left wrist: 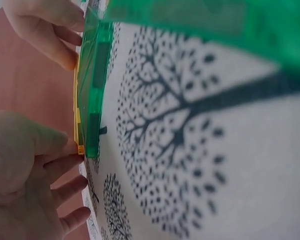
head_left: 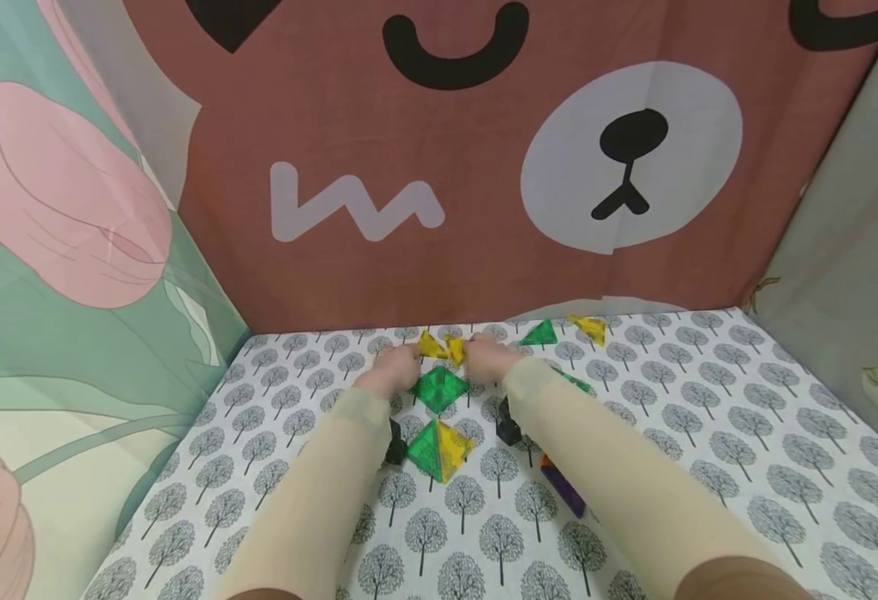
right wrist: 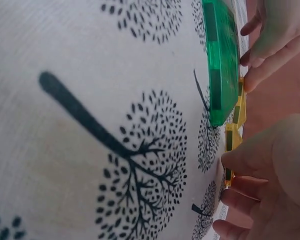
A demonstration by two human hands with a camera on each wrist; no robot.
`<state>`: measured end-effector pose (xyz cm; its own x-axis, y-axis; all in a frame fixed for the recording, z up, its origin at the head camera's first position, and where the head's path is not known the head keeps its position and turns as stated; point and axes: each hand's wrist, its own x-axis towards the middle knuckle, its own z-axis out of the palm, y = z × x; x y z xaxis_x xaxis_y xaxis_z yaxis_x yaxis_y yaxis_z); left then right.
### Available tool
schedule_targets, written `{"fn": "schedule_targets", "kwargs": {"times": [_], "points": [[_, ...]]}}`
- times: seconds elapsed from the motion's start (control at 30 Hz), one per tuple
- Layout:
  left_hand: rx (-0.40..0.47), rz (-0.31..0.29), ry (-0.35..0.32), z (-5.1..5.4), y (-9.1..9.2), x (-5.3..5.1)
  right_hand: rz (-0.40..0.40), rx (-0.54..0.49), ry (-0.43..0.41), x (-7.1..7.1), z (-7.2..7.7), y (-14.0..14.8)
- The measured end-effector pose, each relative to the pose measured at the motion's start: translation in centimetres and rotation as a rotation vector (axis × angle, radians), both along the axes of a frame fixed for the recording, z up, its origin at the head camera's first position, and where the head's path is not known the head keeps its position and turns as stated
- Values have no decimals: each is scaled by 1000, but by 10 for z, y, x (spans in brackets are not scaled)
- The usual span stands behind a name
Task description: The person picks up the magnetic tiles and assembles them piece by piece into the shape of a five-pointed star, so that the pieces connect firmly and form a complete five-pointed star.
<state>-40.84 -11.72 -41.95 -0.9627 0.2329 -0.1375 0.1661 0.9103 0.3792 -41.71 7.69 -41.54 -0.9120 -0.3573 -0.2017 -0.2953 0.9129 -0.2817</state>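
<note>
Two small yellow triangular tiles lie side by side near the back of the cloth, the left one point(head_left: 431, 344) and the right one point(head_left: 455, 349). My left hand point(head_left: 396, 370) pinches the left tile at its outer corner between thumb and finger; the left wrist view shows this hand point(left wrist: 30, 170) with its other fingers spread. My right hand point(head_left: 489, 358) pinches the other yellow tile point(right wrist: 230, 150) with thumb and forefinger. Just in front of both tiles lies a green diamond shape point(head_left: 440, 388), seen edge-on in the right wrist view as a green block point(right wrist: 222, 65).
Nearer me lies a diamond, half green point(head_left: 425, 451), half yellow point(head_left: 454, 451). Behind my right arm are a green triangle point(head_left: 540, 333), a yellow piece point(head_left: 590, 328) and a partly covered green piece point(head_left: 575, 380). A purple piece point(head_left: 563, 490) with an orange part lies beside the right sleeve.
</note>
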Motion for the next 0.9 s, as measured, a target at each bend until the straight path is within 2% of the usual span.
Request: {"fn": "schedule_targets", "kwargs": {"times": [0.2, 0.4, 0.47, 0.7, 0.9], "points": [[-42, -3, 37, -4, 4, 0, -31, -34, -42, -3, -5, -1], [-90, -8, 151, -1, 12, 5, 25, -54, 16, 1, -4, 2], [-99, -10, 160, 1, 16, 6, 47, -63, 33, 2, -4, 3], [-79, -6, 70, 4, 24, 11, 33, -120, 18, 11, -2, 5], [-103, -30, 53, 6, 25, 11, 10, -191, -13, 11, -5, 2]]}}
